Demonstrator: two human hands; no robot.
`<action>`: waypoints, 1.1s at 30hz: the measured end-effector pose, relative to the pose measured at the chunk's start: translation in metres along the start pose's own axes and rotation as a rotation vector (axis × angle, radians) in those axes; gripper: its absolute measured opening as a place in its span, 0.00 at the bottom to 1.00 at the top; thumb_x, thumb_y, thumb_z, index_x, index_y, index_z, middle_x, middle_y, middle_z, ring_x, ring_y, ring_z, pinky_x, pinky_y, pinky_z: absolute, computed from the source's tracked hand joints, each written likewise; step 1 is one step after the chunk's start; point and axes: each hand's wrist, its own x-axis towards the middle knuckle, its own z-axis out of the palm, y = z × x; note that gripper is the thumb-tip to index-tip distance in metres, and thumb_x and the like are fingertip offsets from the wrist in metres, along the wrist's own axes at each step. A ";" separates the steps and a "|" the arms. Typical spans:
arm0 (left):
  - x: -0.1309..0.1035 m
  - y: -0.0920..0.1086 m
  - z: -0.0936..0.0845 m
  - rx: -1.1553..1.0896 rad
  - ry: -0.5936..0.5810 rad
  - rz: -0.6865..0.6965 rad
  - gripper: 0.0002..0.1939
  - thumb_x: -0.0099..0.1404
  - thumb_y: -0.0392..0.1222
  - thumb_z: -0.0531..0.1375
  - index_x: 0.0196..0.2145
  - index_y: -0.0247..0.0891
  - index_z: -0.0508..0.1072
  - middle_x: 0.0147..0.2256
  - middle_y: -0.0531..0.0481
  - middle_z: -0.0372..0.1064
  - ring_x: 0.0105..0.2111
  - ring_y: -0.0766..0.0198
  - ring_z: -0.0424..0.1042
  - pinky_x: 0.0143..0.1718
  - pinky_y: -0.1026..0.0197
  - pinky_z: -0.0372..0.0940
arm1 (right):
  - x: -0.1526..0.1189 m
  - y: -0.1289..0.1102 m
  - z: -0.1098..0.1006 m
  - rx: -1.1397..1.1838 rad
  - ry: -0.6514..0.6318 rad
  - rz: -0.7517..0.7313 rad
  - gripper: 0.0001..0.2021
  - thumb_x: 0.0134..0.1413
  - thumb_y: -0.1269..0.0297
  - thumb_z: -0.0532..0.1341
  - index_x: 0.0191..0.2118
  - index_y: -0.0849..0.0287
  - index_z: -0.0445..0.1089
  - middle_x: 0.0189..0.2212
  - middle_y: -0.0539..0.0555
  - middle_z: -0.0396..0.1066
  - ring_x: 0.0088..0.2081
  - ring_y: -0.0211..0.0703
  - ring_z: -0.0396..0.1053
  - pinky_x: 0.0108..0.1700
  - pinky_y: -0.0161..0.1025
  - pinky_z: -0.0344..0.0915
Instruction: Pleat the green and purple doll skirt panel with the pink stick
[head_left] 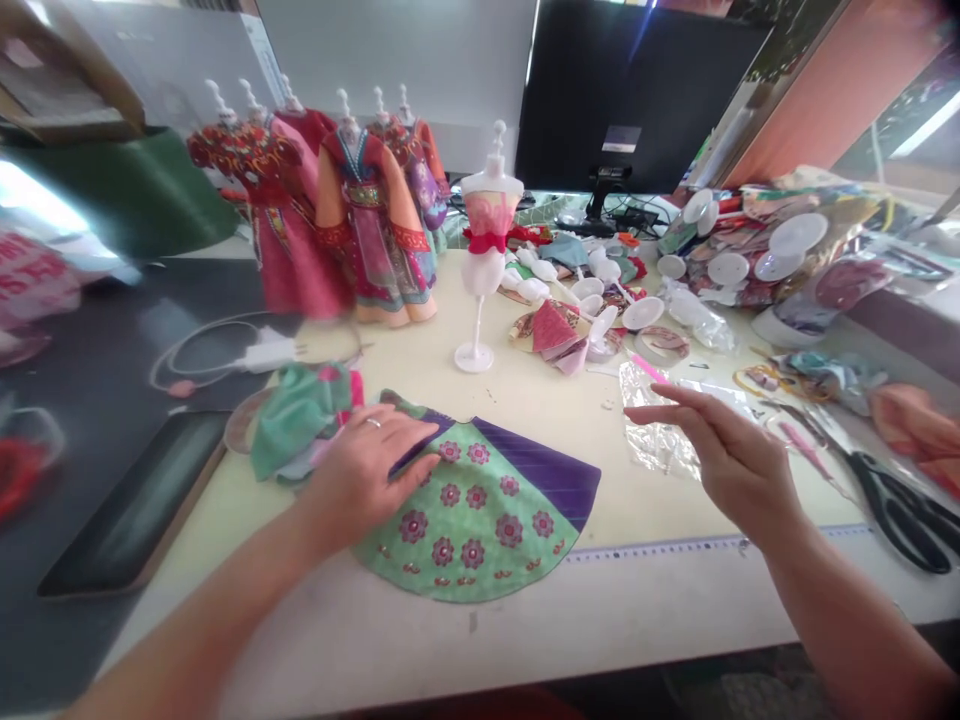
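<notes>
A fan-shaped green cloth piece point(480, 520) with pink flowers and purple side panels point(544, 465) lies flat on the table. My left hand point(375, 470), wearing a ring, rests on its left side with fingers spread. My right hand point(731, 455) hovers at the right, its fingers extended and apart, near a clear plastic bag point(660, 440), with nothing visibly held. Behind the cloth stands a small white mannequin point(482, 275) with a red band round its waist. Just left of my left hand lies crumpled green fabric point(296, 415).
Dressed mannequins point(367, 220) stand at the back left. A black tablet point(135, 500) and a white charger point(266, 350) lie on the left. Black-handled scissors point(892, 500) and a ruler point(675, 547) are on the right. Doll parts and fabric lie before the monitor point(630, 90).
</notes>
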 end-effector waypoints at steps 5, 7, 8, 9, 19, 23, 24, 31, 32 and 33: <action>-0.002 -0.004 0.011 -0.035 0.104 -0.056 0.09 0.67 0.41 0.56 0.42 0.39 0.74 0.37 0.48 0.76 0.40 0.58 0.74 0.52 0.47 0.64 | 0.031 0.022 0.007 0.241 0.040 0.099 0.12 0.63 0.57 0.54 0.45 0.56 0.70 0.31 0.52 0.79 0.39 0.47 0.77 0.50 0.53 0.68; -0.008 -0.008 0.012 -0.029 0.119 -0.057 0.08 0.66 0.40 0.57 0.41 0.39 0.74 0.37 0.48 0.76 0.40 0.57 0.74 0.50 0.48 0.66 | 0.032 0.030 0.011 0.364 0.020 0.096 0.12 0.61 0.59 0.56 0.47 0.55 0.69 0.36 0.53 0.79 0.38 0.46 0.77 0.49 0.52 0.69; -0.010 -0.009 0.012 -0.029 0.121 -0.057 0.08 0.66 0.40 0.57 0.41 0.39 0.73 0.36 0.48 0.76 0.39 0.57 0.74 0.49 0.49 0.66 | 0.032 0.033 0.013 0.422 0.003 0.099 0.12 0.60 0.60 0.57 0.48 0.55 0.68 0.38 0.54 0.79 0.38 0.46 0.77 0.49 0.52 0.69; -0.012 -0.011 0.012 -0.031 0.122 -0.058 0.08 0.66 0.40 0.57 0.42 0.39 0.73 0.36 0.48 0.75 0.39 0.57 0.73 0.48 0.50 0.67 | 0.031 0.036 0.014 0.465 -0.011 0.102 0.13 0.60 0.60 0.58 0.49 0.55 0.68 0.39 0.54 0.79 0.39 0.47 0.77 0.50 0.53 0.69; -0.012 -0.014 0.009 -0.039 0.127 -0.038 0.09 0.66 0.37 0.58 0.44 0.38 0.71 0.36 0.47 0.73 0.38 0.58 0.72 0.46 0.52 0.66 | 0.024 0.040 0.015 0.344 0.088 0.083 0.13 0.63 0.58 0.54 0.49 0.55 0.69 0.28 0.51 0.79 0.28 0.43 0.77 0.39 0.48 0.73; -0.015 -0.012 0.009 -0.024 0.124 -0.048 0.10 0.66 0.38 0.58 0.45 0.40 0.71 0.37 0.48 0.73 0.39 0.58 0.72 0.46 0.52 0.66 | 0.022 0.037 0.013 0.215 0.146 0.039 0.11 0.63 0.59 0.54 0.45 0.57 0.69 0.27 0.51 0.78 0.27 0.43 0.76 0.39 0.47 0.72; -0.015 -0.012 0.009 -0.023 0.126 -0.055 0.10 0.66 0.38 0.58 0.45 0.40 0.71 0.37 0.48 0.73 0.39 0.57 0.72 0.46 0.52 0.66 | 0.022 0.037 0.013 0.231 0.139 0.031 0.10 0.62 0.60 0.55 0.45 0.57 0.69 0.29 0.51 0.79 0.29 0.43 0.76 0.40 0.47 0.72; -0.019 -0.009 0.010 -0.029 0.109 -0.032 0.10 0.66 0.37 0.58 0.45 0.36 0.72 0.37 0.47 0.73 0.38 0.58 0.72 0.46 0.53 0.64 | 0.023 0.044 0.014 0.307 0.031 0.103 0.12 0.62 0.59 0.55 0.48 0.54 0.68 0.35 0.51 0.79 0.33 0.41 0.77 0.44 0.45 0.71; -0.019 -0.009 0.010 -0.029 0.108 -0.029 0.10 0.66 0.37 0.58 0.45 0.36 0.72 0.37 0.46 0.73 0.39 0.59 0.72 0.46 0.53 0.64 | 0.023 0.044 0.014 0.291 0.037 0.112 0.12 0.62 0.59 0.55 0.48 0.53 0.68 0.33 0.51 0.79 0.31 0.41 0.77 0.43 0.44 0.71; -0.020 -0.010 0.010 -0.030 0.110 -0.026 0.10 0.66 0.37 0.58 0.45 0.35 0.72 0.37 0.46 0.73 0.39 0.59 0.72 0.46 0.53 0.64 | 0.022 0.045 0.014 0.267 0.044 0.110 0.12 0.62 0.59 0.54 0.49 0.53 0.68 0.31 0.50 0.78 0.29 0.40 0.76 0.41 0.43 0.71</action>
